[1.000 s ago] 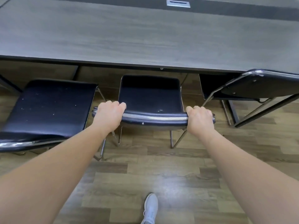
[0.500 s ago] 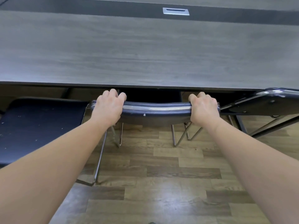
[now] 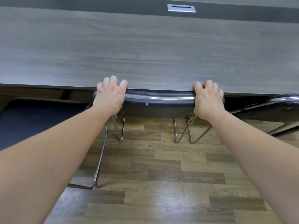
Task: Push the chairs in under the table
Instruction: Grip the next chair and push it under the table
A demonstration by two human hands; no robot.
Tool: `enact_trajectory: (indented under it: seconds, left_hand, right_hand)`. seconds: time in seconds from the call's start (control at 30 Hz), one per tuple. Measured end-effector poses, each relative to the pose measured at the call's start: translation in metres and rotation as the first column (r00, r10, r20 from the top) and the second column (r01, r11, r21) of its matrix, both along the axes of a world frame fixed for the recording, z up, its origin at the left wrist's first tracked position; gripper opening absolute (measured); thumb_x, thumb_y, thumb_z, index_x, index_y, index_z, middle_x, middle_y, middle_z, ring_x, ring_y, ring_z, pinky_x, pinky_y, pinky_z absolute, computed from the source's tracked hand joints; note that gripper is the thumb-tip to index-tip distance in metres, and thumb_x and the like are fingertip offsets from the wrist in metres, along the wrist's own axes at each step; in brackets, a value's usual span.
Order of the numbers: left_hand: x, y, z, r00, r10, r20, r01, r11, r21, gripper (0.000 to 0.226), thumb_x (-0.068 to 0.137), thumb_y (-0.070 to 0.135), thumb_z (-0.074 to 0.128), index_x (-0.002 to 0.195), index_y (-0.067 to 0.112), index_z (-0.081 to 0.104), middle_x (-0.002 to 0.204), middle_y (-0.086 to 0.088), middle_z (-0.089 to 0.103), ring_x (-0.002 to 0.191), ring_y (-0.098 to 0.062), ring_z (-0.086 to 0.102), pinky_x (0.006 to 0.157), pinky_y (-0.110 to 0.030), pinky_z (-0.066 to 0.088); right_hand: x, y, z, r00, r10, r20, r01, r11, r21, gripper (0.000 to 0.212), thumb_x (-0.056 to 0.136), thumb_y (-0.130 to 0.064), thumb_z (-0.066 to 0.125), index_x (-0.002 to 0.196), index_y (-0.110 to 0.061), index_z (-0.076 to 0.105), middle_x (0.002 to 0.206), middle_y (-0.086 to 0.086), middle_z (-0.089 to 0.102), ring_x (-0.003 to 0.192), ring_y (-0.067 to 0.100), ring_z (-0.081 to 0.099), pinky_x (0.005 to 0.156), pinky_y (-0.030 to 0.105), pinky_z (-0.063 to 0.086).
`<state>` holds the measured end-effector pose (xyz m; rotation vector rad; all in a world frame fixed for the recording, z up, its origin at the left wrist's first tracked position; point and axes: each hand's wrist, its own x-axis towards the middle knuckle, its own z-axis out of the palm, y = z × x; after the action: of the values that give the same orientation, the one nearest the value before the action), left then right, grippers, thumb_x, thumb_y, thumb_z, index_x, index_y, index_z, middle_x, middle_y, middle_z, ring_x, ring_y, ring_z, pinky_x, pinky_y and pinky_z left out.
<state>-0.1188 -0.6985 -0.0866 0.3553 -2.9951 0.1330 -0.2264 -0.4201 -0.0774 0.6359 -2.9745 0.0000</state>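
Both bare arms reached straight out in front of the person, side by side and well apart. The left hand (image 3: 110, 96) gripped the left end of the middle chair's black padded backrest with a shiny metal bar (image 3: 159, 100). Its fingers curled over the top of the bar, and the back of the hand faced up. The right hand (image 3: 207, 101) gripped the right end of the same backrest in the same way, knuckles up and fingers hooked over the far side.

The backrest sat right at the near edge of the long grey wood-look bench (image 3: 145, 49), touching it or nearly so. The seat of this chair was hidden under the bench. Only its thin silver metal legs (image 3: 182, 131) showed below, standing on the brown wood-plank floor (image 3: 161, 183).

Another black chair with a flat padded seat (image 3: 40, 117) stood on the left, partly under the bench, with the left arm in front of it. A third black chair with a metal frame (image 3: 278, 105) poked out on the right, tilted at an angle. A small silver cable slot (image 3: 181, 8) lay far back in the bench top.
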Motion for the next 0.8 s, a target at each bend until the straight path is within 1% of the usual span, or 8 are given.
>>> enact_trajectory:
  seconds: [0.2,0.43,0.6,0.7,0.8]
  left_hand:
    - [-0.002,0.0,0.002,0.999,0.007,0.037,-0.008,1.0,0.016,0.047,0.069,0.006,0.07,0.111,0.014,0.05,0.112,-0.016,0.048,0.101,-0.038,0.045,0.082,-0.046,0.04]
    - [-0.003,0.0,0.004,0.999,0.001,0.046,-0.002,1.0,0.015,0.048,0.074,0.009,0.068,0.117,0.015,0.048,0.115,-0.016,0.048,0.103,-0.038,0.046,0.083,-0.047,0.041]
    - [-0.004,0.001,0.006,0.998,0.013,0.061,-0.013,1.0,-0.01,0.048,0.074,0.011,0.071,0.116,0.014,0.048,0.114,-0.016,0.049,0.103,-0.038,0.047,0.082,-0.046,0.041]
    - [-0.001,0.007,0.013,0.996,0.038,0.087,-0.034,0.998,-0.049,0.047,0.076,0.013,0.072,0.115,0.01,0.048,0.113,-0.019,0.05,0.101,-0.039,0.049,0.081,-0.046,0.043]
    - [0.003,0.01,0.029,0.98,0.098,0.175,-0.091,0.995,-0.049,0.051,0.075,0.018,0.073,0.118,0.009,0.047,0.118,-0.019,0.049,0.109,-0.038,0.048,0.088,-0.047,0.043]
  right_hand:
    - [-0.001,0.0,0.001,1.0,0.01,0.011,-0.01,1.0,0.0,0.052,0.066,0.001,0.068,0.11,-0.015,0.044,0.112,0.016,0.045,0.103,0.036,0.042,0.088,0.045,0.036]
    - [-0.002,-0.001,0.001,1.0,0.006,0.006,-0.006,1.0,0.002,0.051,0.067,0.0,0.067,0.11,-0.015,0.045,0.111,0.016,0.045,0.102,0.037,0.043,0.088,0.044,0.038]
    - [-0.001,-0.001,0.004,1.0,0.009,0.016,-0.009,1.0,0.017,0.048,0.068,0.001,0.065,0.109,-0.013,0.045,0.111,0.016,0.045,0.101,0.037,0.043,0.087,0.043,0.038]
    - [0.001,0.0,0.01,0.998,0.025,0.057,-0.027,0.999,0.047,0.048,0.07,0.0,0.066,0.111,-0.012,0.044,0.112,0.017,0.045,0.102,0.037,0.044,0.087,0.044,0.039]
    - [0.009,0.0,0.022,0.992,0.011,0.129,-0.021,0.997,0.075,0.054,0.072,-0.007,0.069,0.119,-0.014,0.043,0.116,0.016,0.047,0.106,0.036,0.045,0.091,0.043,0.039]
